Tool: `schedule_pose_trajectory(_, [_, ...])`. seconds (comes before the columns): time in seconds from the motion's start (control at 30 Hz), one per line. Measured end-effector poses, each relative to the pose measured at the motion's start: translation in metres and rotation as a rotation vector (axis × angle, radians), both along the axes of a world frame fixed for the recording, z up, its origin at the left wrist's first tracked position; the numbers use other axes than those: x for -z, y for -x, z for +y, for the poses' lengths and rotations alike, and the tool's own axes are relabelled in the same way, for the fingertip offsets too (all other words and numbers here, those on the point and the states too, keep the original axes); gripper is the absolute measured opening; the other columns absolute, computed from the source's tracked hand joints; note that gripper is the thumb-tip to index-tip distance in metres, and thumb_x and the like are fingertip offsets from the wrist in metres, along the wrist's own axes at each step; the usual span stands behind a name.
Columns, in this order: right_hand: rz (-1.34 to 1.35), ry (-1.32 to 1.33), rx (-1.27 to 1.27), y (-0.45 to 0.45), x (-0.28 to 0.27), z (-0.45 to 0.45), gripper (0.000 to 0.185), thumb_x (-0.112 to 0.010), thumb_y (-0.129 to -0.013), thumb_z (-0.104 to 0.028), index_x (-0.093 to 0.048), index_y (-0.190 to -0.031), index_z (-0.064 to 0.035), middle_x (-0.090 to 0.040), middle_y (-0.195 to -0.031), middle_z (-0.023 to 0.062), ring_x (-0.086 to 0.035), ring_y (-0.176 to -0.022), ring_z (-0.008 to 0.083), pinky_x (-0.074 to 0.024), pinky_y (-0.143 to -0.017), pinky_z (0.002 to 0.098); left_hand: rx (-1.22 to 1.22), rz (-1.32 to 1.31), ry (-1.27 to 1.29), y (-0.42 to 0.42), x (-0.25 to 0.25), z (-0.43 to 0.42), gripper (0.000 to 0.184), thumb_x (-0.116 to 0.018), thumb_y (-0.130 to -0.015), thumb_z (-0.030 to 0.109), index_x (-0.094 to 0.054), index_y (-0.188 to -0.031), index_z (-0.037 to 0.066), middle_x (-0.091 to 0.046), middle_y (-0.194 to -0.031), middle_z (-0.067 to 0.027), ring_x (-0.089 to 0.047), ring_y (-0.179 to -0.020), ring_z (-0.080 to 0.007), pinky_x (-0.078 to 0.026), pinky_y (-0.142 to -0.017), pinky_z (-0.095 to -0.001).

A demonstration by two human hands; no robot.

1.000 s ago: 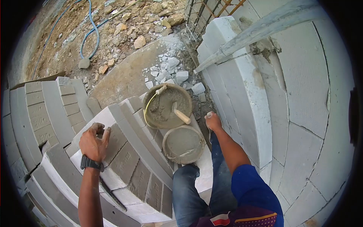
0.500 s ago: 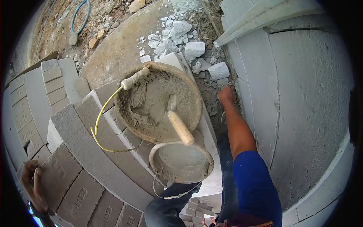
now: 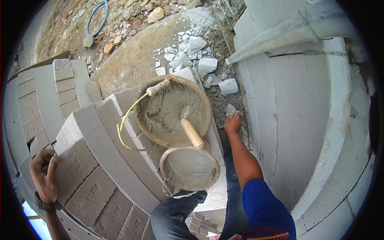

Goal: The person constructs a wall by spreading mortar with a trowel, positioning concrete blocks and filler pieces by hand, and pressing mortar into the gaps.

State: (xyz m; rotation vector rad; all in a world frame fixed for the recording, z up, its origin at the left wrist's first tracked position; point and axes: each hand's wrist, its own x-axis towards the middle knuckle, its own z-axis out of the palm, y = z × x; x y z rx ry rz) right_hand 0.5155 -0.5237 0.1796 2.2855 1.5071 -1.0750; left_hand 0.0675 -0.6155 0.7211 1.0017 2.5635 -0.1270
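My right hand (image 3: 233,123) reaches down beside the wall and pinches a small pointed grey block fragment (image 3: 231,110) at its fingertips. My left hand (image 3: 45,172) is at the corner of a grey block (image 3: 76,168) in the stacked row, fingers curled against its edge. Between my hands sits a round bucket of wet mortar (image 3: 164,112). A trowel with a wooden handle (image 3: 193,134) lies in it, the blade mostly sunk in the mortar. Just in front of my legs is a smaller bucket (image 3: 191,168) holding cloudy grey water.
Broken white block pieces (image 3: 192,52) lie on the ground ahead. A grey block wall (image 3: 300,108) runs along the right, with a pale sheet-like strip (image 3: 280,34) across its top. More stacked blocks (image 3: 44,96) stand at left. A blue hose (image 3: 96,20) lies on rubble.
My right hand has drawn back slightly, and a block fragment now shows in its fingers. The view has shifted; my left hand stays at the block's edge.
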Motion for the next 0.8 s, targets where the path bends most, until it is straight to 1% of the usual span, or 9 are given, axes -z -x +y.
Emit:
schedule_pose_trajectory(0.1, [-0.015, -0.081, 0.063, -0.021, -0.062, -0.039, 0.047, -0.057, -0.1, -0.03, -0.049, -0.128, 0.0057, -0.06, -0.124, 0.0296, -0.058, -0.116, 0.0465, -0.0465, -0.096, 0.0521, 0.064, 0.035, -0.082, -0.011, -0.005, 0.011, 0.025, -0.071, -0.086, 0.02, -0.068, -0.091, -0.005, -0.068, -0.075, -0.0118, -0.064, -0.07, -0.0179, -0.05, -0.071, -0.0313])
schedule_pose_trajectory(0.13, [0.072, 0.03, 0.075, -0.024, -0.115, -0.033, 0.064, -0.056, -0.1, -0.035, -0.038, -0.145, 0.0074, -0.056, -0.133, 0.0343, -0.056, -0.121, 0.0481, -0.0448, -0.102, 0.0507, 0.076, 0.026, -0.089, -0.011, -0.008, 0.012, 0.026, -0.071, -0.085, 0.02, -0.069, -0.091, -0.005, -0.07, -0.077, -0.0138, -0.067, -0.07, -0.0203, -0.052, -0.072, -0.0321])
schedule_pose_trajectory(0.17, [0.095, 0.018, 0.075, -0.029, -0.139, -0.04, 0.064, -0.056, -0.099, -0.035, -0.04, -0.144, 0.0075, -0.057, -0.131, 0.0347, -0.056, -0.122, 0.0483, -0.0445, -0.103, 0.0502, 0.091, 0.02, -0.097, -0.01, -0.012, 0.012, 0.026, -0.072, -0.084, 0.02, -0.07, -0.091, -0.005, -0.072, -0.078, -0.0158, -0.07, -0.071, -0.0228, -0.054, -0.072, -0.0329])
schedule_pose_trajectory(0.23, [0.212, -0.18, 0.007, -0.033, -0.203, -0.046, 0.054, -0.061, -0.096, -0.034, -0.05, -0.132, 0.0061, -0.062, -0.119, 0.0331, -0.061, -0.111, 0.0493, -0.048, -0.094, 0.052, 0.105, 0.013, -0.095, -0.008, -0.016, 0.009, 0.026, -0.072, -0.084, 0.021, -0.072, -0.093, -0.003, -0.074, -0.079, -0.0159, -0.072, -0.072, -0.026, -0.055, -0.072, -0.0341])
schedule_pose_trajectory(0.27, [0.27, -0.128, -0.019, -0.035, -0.235, -0.039, 0.05, -0.064, -0.092, -0.028, -0.052, -0.129, 0.0038, -0.061, -0.12, 0.0303, -0.059, -0.113, 0.0465, -0.0467, -0.095, 0.0505, 0.094, 0.013, -0.102, -0.007, -0.017, 0.007, 0.028, -0.073, -0.083, 0.023, -0.073, -0.094, -0.002, -0.074, -0.081, -0.0164, -0.073, -0.073, -0.0261, -0.056, -0.074, -0.0347])
schedule_pose_trajectory(0.43, [0.488, -0.389, -0.216, -0.05, -0.386, 0.019, 0.039, -0.065, -0.091, -0.023, -0.059, -0.12, 0.0013, -0.063, -0.109, 0.0235, -0.062, -0.1, 0.0442, -0.0516, -0.083, 0.0502, 0.087, 0.042, -0.046, -0.012, -0.023, 0.009, 0.03, -0.072, -0.082, 0.026, -0.074, -0.095, -0.001, -0.075, -0.085, -0.0178, -0.074, -0.078, -0.0306, -0.057, -0.077, -0.0379])
schedule_pose_trajectory(0.63, [0.719, -0.831, -0.34, -0.065, -0.474, 0.096, 0.013, -0.06, -0.088, -0.003, -0.065, -0.1, 0.0004, -0.065, -0.099, 0.0206, -0.065, -0.088, 0.0406, -0.054, -0.074, 0.0432, 0.109, 0.106, 0.024, -0.005, -0.019, 0.006, 0.028, -0.072, -0.082, 0.027, -0.075, -0.097, 0.003, -0.076, -0.089, -0.0165, -0.073, -0.082, -0.0331, -0.057, -0.081, -0.0411])
schedule_pose_trajectory(0.67, [0.809, -0.85, -0.268, -0.063, -0.484, 0.108, 0.01, -0.057, -0.087, 0.001, -0.064, -0.094, 0.0, -0.065, -0.098, 0.019, -0.066, -0.086, 0.0383, -0.0543, -0.073, 0.0415, 0.113, 0.131, 0.038, -0.003, -0.015, 0.008, 0.028, -0.072, -0.082, 0.027, -0.075, -0.097, 0.003, -0.076, -0.089, -0.016, -0.073, -0.082, -0.0332, -0.057, -0.081, -0.0413])
schedule_pose_trajectory(0.8, [0.833, -0.718, -0.301, -0.061, -0.492, 0.12, 0.009, -0.057, -0.089, -0.001, -0.064, -0.094, 0.0004, -0.065, -0.098, 0.0183, -0.066, -0.087, 0.0386, -0.0544, -0.074, 0.0428, 0.176, 0.225, 0.129, -0.004, -0.01, 0.0, 0.029, -0.074, -0.081, 0.028, -0.074, -0.101, 0.006, -0.076, -0.091, -0.0143, -0.072, -0.083, -0.0335, -0.057, -0.082, -0.0418])
